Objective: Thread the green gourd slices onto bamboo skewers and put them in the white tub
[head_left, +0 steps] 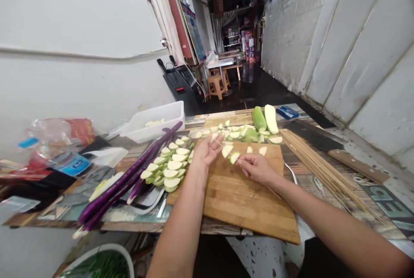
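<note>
My right hand (257,166) is closed in a pinch on a thin wooden skewer (274,191), whose back end sticks out below the palm. Green-rimmed, pale vegetable slices (234,157), like zucchini, sit on the skewer between my hands. My left hand (207,150) is turned palm up near the skewer's far end, fingers apart and slightly curled; whether it touches a slice is unclear. Both hands are above the wooden cutting board (246,200). Beside my left forearm, skewered slices (174,165) are piled on a tray (145,205).
Long purple eggplants (129,170) lie left of the pile, before a white plastic bin (158,123). Loose slices and a halved green vegetable (271,119) lie beyond the board. Bare skewers (317,163) and a cleaver (313,134) lie right. A bucket of greens (100,265) stands below.
</note>
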Motion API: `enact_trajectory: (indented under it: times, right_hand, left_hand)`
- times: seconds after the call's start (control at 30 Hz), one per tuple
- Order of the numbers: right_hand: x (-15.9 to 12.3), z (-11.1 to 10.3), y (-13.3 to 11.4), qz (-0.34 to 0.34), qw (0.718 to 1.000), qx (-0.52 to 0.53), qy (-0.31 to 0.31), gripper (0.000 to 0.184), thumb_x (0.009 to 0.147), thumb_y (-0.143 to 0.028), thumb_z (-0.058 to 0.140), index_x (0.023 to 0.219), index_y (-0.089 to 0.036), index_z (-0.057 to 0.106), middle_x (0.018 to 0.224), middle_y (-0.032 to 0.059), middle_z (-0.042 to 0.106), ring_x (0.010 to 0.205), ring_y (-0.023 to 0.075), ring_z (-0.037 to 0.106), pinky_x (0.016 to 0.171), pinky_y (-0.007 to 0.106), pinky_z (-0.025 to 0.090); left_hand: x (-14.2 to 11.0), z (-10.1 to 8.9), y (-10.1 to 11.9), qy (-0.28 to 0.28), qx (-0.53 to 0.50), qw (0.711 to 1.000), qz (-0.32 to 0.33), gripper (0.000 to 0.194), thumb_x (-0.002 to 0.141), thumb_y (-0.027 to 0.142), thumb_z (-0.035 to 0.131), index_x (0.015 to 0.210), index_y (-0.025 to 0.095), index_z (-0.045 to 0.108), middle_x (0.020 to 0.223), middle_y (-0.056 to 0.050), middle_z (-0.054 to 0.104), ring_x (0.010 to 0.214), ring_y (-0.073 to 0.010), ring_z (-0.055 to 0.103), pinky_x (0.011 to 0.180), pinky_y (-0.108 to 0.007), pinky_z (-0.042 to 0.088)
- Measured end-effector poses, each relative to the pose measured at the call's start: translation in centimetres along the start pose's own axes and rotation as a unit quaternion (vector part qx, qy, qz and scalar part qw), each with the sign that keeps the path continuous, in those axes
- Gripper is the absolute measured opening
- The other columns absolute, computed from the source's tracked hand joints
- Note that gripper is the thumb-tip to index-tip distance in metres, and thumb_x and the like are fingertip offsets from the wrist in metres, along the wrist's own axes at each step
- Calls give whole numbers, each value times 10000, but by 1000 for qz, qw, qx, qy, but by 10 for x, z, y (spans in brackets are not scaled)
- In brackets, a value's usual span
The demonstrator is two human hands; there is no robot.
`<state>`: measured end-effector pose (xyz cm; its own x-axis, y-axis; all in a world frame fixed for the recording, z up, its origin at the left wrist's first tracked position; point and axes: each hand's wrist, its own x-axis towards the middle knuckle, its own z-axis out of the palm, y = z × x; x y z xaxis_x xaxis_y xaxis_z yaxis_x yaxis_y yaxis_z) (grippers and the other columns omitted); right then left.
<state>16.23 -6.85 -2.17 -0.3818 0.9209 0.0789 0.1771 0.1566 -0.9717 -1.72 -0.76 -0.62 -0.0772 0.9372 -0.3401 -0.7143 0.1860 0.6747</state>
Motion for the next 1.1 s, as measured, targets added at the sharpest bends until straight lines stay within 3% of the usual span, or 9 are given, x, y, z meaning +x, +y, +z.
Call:
enact_trajectory:
  times: [1.1]
  right_hand:
    - [3,0,7,7,1000,-11,2,225,775,-282,455,596,-156,509,397,-58,440,327,48,330,353,172,234]
  left_hand:
    - [-1,4,-2,15,-3,1000,-4,43,826,111,462,852,132,489,986,-145,629,878,-195,631,783,-415,504]
